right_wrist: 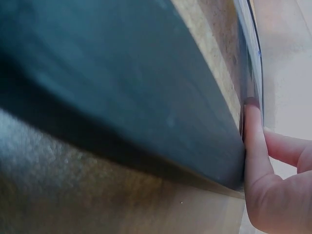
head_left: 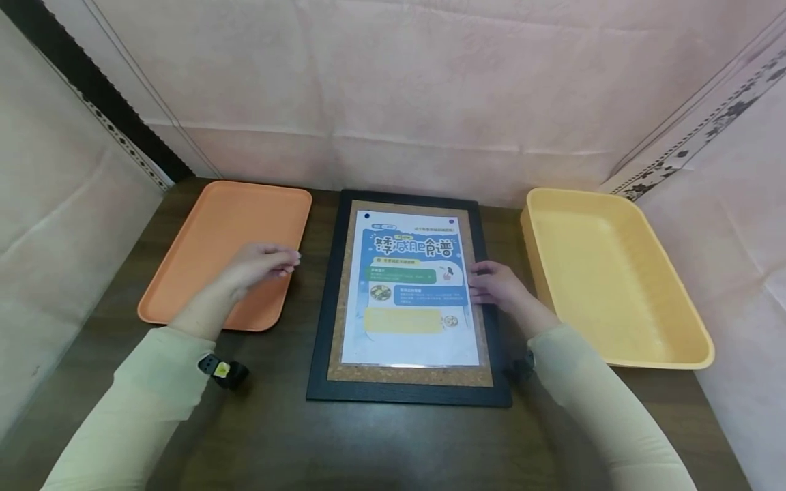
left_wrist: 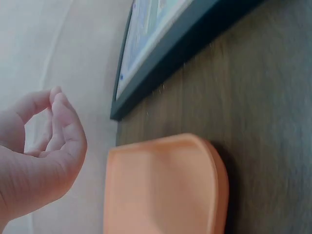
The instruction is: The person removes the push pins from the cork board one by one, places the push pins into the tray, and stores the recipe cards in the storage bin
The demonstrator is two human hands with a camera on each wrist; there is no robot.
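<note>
Upright fingers of my left hand (head_left: 260,264) meet the thumb at their tips above the orange tray (head_left: 245,218). In the left wrist view nothing shows between those fingertips (left_wrist: 57,92). My right hand (head_left: 500,286) touches the right edge of a printed poster (head_left: 405,348) with outstretched fingers. In the right wrist view one finger (right_wrist: 256,141) lies along the poster's edge, with the thumb apart from it. The poster lies on a cork board (head_left: 430,375) with a black frame (head_left: 405,394). Dark pins (head_left: 367,215) sit at its two upper corners.
A deep yellow bin (head_left: 614,273) stands on the right side of the dark wooden table (head_left: 368,443). Pale cloth walls (head_left: 399,82) close off the back and both sides. The frame stands between the tray and the bin.
</note>
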